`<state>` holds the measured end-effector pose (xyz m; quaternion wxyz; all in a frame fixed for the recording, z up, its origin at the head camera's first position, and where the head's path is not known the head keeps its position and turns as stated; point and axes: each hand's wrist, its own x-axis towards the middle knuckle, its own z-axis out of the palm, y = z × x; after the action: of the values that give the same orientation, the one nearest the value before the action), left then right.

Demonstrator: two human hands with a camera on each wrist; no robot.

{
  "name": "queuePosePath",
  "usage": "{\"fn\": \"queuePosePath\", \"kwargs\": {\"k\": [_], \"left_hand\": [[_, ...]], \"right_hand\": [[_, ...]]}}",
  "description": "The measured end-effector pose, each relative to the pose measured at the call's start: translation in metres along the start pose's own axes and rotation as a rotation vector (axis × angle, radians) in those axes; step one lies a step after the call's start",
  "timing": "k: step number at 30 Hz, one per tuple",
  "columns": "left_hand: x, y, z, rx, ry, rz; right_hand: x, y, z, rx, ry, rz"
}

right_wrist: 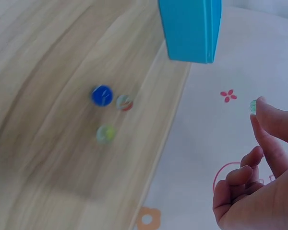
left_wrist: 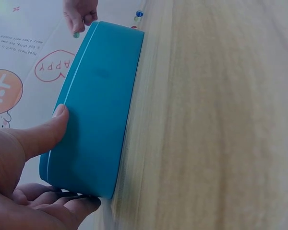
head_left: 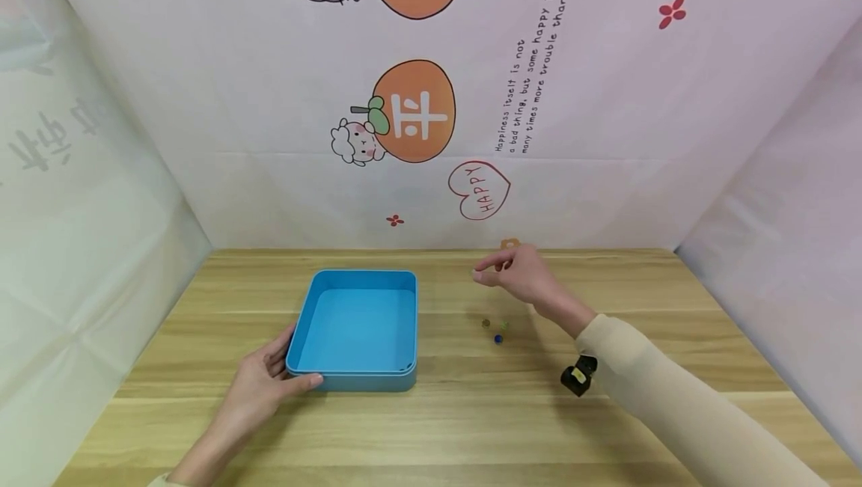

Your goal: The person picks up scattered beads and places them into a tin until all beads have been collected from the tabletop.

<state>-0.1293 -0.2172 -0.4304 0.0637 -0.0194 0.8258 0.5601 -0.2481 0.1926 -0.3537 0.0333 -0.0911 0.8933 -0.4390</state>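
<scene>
Green marble sits pinched between the right fingers.

Bare worktop is running between the blue box and three marbles, giving a low passage; the box's walls are barring sideways entry, its open top allowing access from above. The left hand is blocking the near left corner, while a printed backdrop is closing off the far edge.
</scene>
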Motion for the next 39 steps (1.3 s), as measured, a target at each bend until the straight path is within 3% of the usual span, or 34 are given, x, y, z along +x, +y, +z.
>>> {"fn": "queuePosePath", "kwargs": {"k": [13,29,39], "left_hand": [[0.000,0.000,0.001,-0.010,0.000,0.002],[-0.001,0.001,0.001,-0.013,-0.002,-0.008],[0.000,0.000,0.001,-0.010,-0.004,-0.012]], "right_hand": [[0.007,-0.027,0.022,0.050,-0.039,-0.005],[0.021,-0.054,0.050,0.086,-0.094,-0.073],[0.025,-0.067,0.071,0.108,-0.113,-0.054]]}}
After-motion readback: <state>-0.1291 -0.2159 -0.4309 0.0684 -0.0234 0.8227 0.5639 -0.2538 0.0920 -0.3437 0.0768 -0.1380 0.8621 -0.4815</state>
